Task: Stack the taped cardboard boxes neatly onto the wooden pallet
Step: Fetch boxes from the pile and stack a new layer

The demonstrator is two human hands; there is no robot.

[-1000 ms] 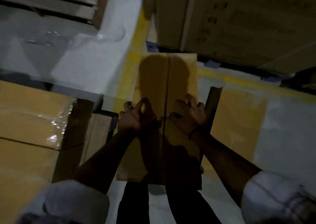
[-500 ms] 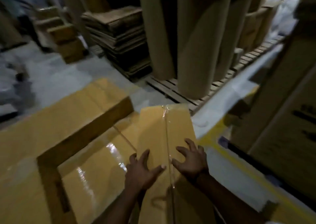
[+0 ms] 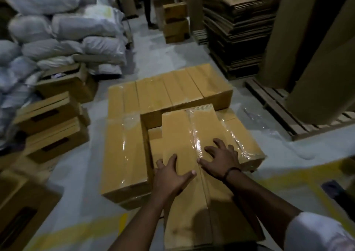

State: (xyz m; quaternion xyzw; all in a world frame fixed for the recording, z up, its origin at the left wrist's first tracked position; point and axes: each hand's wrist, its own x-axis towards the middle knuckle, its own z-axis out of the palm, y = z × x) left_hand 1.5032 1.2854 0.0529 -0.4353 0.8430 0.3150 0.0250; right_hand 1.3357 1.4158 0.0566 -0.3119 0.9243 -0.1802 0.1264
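Wide grey floor (image 3: 76, 174) is stretching out below, and white sacks (image 3: 63, 26) are piling up high at the far left. Tall brown rolls (image 3: 317, 78) are standing on a wooden pallet (image 3: 276, 105) at the right, with a heap of flattened cardboard (image 3: 240, 30) sitting just behind them. Plain brown cartons (image 3: 51, 128) are stacking up at the left edge.

Dead centre, the pile of taped boxes (image 3: 124, 145) is sitting low, its upper layer forming an L: one row across the back, one box running down the left side. What it is resting on is hidden from here.

Now the taped box (image 3: 178, 135) in play: it is lying lengthwise in the open corner of that L, its far end over the lower layer, its near end reaching back toward the person, the glossy tape seam running down its middle.

Both hands are pressing on its top. The left hand (image 3: 169, 176) is lying flat left of the seam, fingers (image 3: 172, 159) spread and released, gripping nothing. The right hand (image 3: 222, 158) is sitting right of the seam, fingers splayed wide, tips touching the cardboard, likewise not clasping. A dark wristband (image 3: 231, 171) is circling the right wrist.
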